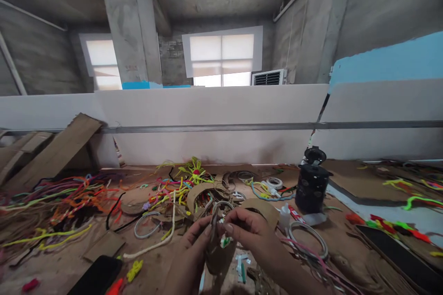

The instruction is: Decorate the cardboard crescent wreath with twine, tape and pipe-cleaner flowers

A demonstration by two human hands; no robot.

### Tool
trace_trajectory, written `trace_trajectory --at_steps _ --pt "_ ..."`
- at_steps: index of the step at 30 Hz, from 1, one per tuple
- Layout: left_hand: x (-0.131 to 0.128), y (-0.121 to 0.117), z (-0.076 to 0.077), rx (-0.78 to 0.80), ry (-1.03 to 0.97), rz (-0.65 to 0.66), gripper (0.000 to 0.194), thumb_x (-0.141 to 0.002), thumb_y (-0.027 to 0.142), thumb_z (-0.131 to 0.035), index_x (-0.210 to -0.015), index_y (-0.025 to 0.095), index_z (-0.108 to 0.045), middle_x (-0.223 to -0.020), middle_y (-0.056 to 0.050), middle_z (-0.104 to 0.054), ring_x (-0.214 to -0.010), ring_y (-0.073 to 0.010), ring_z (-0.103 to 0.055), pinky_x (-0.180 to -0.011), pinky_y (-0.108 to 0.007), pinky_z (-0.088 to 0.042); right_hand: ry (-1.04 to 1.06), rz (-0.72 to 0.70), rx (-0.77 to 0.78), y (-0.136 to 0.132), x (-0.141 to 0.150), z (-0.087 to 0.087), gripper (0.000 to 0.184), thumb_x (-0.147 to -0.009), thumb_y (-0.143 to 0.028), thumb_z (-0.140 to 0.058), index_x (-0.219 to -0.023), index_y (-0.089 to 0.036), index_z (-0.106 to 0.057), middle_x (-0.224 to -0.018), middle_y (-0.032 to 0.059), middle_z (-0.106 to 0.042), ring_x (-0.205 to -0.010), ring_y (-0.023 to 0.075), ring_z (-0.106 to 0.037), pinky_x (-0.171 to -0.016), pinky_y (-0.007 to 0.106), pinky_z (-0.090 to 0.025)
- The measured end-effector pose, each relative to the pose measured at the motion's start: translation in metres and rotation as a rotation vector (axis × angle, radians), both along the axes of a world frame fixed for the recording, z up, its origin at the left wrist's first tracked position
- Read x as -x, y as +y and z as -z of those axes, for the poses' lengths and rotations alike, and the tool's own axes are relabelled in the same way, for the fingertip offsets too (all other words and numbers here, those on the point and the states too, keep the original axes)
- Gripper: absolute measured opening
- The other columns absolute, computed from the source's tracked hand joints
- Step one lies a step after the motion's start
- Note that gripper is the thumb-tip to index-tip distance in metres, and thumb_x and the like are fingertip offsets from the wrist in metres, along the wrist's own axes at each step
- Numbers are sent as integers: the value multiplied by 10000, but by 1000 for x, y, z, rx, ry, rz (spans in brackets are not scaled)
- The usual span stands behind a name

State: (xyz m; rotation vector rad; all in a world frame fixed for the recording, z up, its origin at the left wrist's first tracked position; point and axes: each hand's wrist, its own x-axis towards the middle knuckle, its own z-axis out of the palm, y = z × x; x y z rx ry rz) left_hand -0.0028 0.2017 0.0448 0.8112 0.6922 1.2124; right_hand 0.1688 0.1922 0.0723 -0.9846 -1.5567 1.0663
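Note:
Close to the table's front, my left hand (194, 250) grips a brown piece that looks like cardboard (218, 260), thumb and fingers closed on its upper left edge. Small white and green bits (224, 241) show on the piece's right side. My right hand (249, 231) is closed with thumb and finger pinched at the upper right of the same piece; whatever is between those fingertips is too small to make out. Just beyond the hands lie a curved cardboard strip (202, 190) and a grey ring (223, 206). Under the right wrist are silvery and green scraps (241, 267).
Tangled coloured pipe cleaners (79, 198) cover the left. A dark phone (97, 276) lies at front left. Right of my hands stand a small white bottle (285, 216), a black lidded container (312, 189) and a grey ring coil (320, 239). A white partition (214, 110) closes the back.

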Motion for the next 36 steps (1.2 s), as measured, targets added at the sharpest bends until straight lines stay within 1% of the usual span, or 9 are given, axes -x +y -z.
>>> trace_trajectory --at_steps 4,9,11,17,20,24,26,31,36 --pt "5 -2 -11 65 -93 -58 378 -631 338 -919 -953 191 -787 -815 -50 -800 -717 -166 -713 -680 -229 -519 -309 80 -119 -3 -3 -2 55 -805 -237 -684 -842 -196 -685 -838 12 -664 -800 187 -573 -718 292 -395" --pt "11 -2 -18 104 -140 -110 361 -632 296 -916 -941 181 -770 -876 -54 -801 -751 -183 -728 -693 -256 -564 -623 33 -122 -1 -4 11 394 -636 -91 -776 -1004 -215 -711 -1040 34 -692 -1027 244 -569 -844 318 -389" --pt "12 -1 -15 91 -141 -105 376 -631 287 -916 -964 191 -769 -897 -53 -804 -814 -196 -738 -732 -255 -563 -669 -3 -95 1 -5 17 367 -642 -96 -771 -986 -216 -724 -998 30 -698 -996 243 -573 -819 318 -388" --pt "18 8 -2 -38 130 -29 458 -764 589 -746 -1000 198 -785 -961 -77 -801 -950 -262 -713 -824 -330 -536 -459 -94 23 12 -22 16 153 -712 -186 -706 -856 -224 -741 -926 15 -671 -944 223 -588 -838 330 -420" --pt "26 9 -5 -202 377 1 419 -873 586 -617 -959 215 -790 -945 -53 -782 -962 -242 -673 -920 -342 -481 -289 -130 221 16 -33 15 244 -701 -337 -725 -921 -231 -724 -941 17 -644 -860 216 -602 -697 305 -468" --pt "36 13 -13 -239 508 -35 341 -736 541 -773 -844 218 -760 -792 -10 -716 -794 -196 -613 -747 -279 -465 -170 -152 393 20 -43 16 369 -668 -409 -743 -993 -239 -701 -911 11 -648 -724 181 -609 -548 258 -453" --pt "40 16 -15 -237 507 -73 377 -655 552 -822 -776 205 -737 -725 -2 -680 -713 -177 -575 -664 -260 -437 -197 -125 334 22 -49 16 328 -698 -404 -724 -981 -238 -711 -912 21 -662 -736 187 -618 -572 271 -470" --pt "52 18 -21 -279 525 -175 329 -720 517 -785 -745 195 -723 -711 -5 -670 -662 -153 -533 -634 -244 -399 -443 23 11 29 -62 8 186 -714 -298 -690 -875 -226 -749 -969 52 -703 -951 257 -617 -821 352 -483" --pt "65 21 -23 -290 483 -266 286 -727 478 -788 -744 198 -734 -700 -3 -671 -678 -163 -554 -646 -239 -420 -555 37 -74 32 -67 4 206 -761 -268 -647 -925 -220 -760 -969 55 -723 -966 268 -623 -837 357 -457"
